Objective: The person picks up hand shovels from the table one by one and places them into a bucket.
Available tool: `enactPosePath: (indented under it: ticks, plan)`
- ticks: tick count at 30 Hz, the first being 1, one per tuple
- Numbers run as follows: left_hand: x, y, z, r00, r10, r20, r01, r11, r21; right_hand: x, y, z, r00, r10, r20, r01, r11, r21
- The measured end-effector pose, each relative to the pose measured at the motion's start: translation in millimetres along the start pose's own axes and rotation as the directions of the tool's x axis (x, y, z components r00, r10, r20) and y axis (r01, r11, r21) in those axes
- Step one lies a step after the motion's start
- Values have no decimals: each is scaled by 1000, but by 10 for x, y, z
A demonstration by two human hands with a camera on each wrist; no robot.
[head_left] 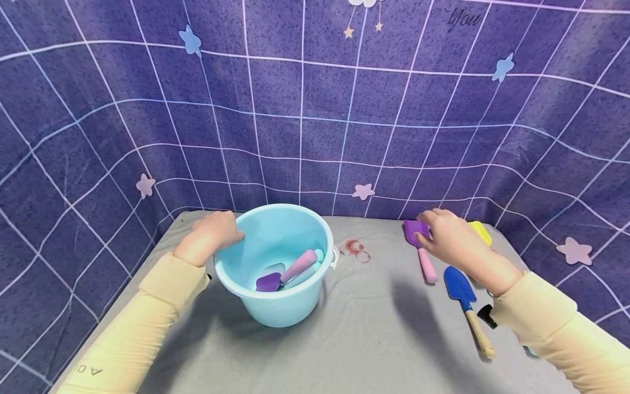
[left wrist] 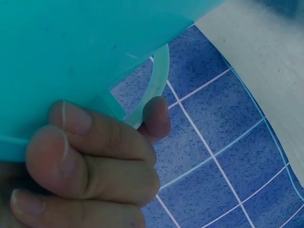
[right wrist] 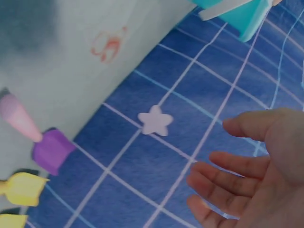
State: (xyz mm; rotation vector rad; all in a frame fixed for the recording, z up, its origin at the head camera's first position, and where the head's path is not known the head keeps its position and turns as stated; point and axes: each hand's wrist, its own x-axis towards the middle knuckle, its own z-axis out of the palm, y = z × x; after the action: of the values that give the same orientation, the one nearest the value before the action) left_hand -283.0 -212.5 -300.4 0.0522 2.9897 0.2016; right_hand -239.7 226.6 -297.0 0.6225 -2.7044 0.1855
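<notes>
My left hand (head_left: 216, 230) grips the rim of a light blue bucket (head_left: 283, 312) on its left side. In the left wrist view, curled fingers (left wrist: 109, 175) hold the bucket's edge, by its pale curved handle (left wrist: 159, 78). Inside the bucket lie a purple toy shovel with a pink handle (head_left: 301, 264) and some pale turquoise pieces, partly hidden. My right hand (head_left: 450, 235) hovers with loosely spread fingers, nothing in it, over another purple toy shovel with a pink handle (head_left: 427, 265). That shovel's purple blade (right wrist: 52, 151) shows in the right wrist view, apart from the hand.
A blue trowel with a wooden handle (head_left: 459, 284) lies right of the pink-handled shovel. Behind my right hand is a yellow blade (head_left: 481, 232), partly covered. Red ring-like marks (head_left: 354, 247) show on the grey cloth (head_left: 354, 339). A purple-blue gridded curtain (head_left: 325, 142) hangs behind.
</notes>
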Motion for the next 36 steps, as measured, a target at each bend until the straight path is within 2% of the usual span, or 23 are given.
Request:
enactPosePath:
  ticks: [7,13,23,30,36]
  plan:
    - [2,-5,7,1000,6,6,-6,1000,8,-82,207,281,997,80,1,-80,997,-3]
    - [12,-7,14,1000,4,1,-4,1000,12,-89,356,463,981,185,54,-185,983,-4]
    - [35,-28,19,1000,-5,7,5,1000,10,-122,615,837,920,360,157,-369,929,35]
    - [18,-12,18,1000,-12,17,12,1000,6,-174,689,1072,875,423,236,-447,892,60]
    - [16,-2,14,1000,-13,14,13,1000,4,-238,724,1281,855,461,238,-486,872,55]
